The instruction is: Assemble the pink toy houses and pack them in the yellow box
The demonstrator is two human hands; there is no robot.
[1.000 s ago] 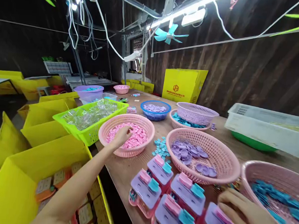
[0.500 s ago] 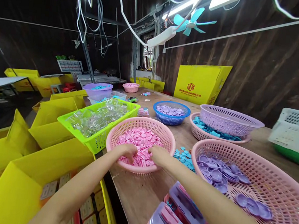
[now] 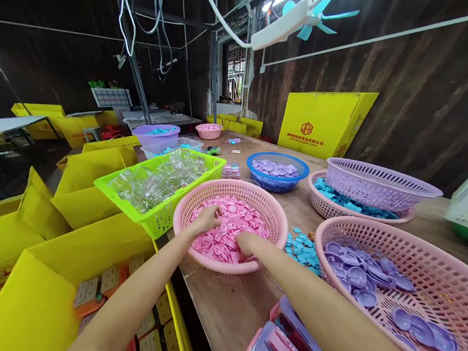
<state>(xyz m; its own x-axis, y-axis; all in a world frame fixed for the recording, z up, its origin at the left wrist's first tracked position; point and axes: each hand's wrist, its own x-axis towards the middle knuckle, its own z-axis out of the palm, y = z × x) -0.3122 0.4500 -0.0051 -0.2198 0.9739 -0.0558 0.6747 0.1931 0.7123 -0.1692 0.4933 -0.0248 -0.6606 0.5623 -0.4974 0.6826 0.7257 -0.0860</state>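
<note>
Both my hands are inside a round pink basket (image 3: 276, 217) holding several small pink plastic pieces (image 3: 238, 222). My left hand (image 3: 206, 220) rests on the pieces at the basket's left, fingers curled down onto them. My right hand (image 3: 247, 243) is pressed into the pieces near the front rim, fingers bent. Whether either hand has gripped a piece is hidden by the fingers.
A green crate of clear parts (image 3: 157, 182) stands left, yellow boxes (image 3: 43, 290) below it. Right is a big pink basket of purple lids (image 3: 373, 275); loose teal bits (image 3: 303, 247) lie between. Purple toy sets (image 3: 284, 349) sit at the front edge. Further back are a blue basket (image 3: 277, 171) and stacked baskets (image 3: 374, 188).
My right hand left the toy sets at the lower right and joined the left in the pink basket. My view swung left and closer; the left hand shifted a little further in.
</note>
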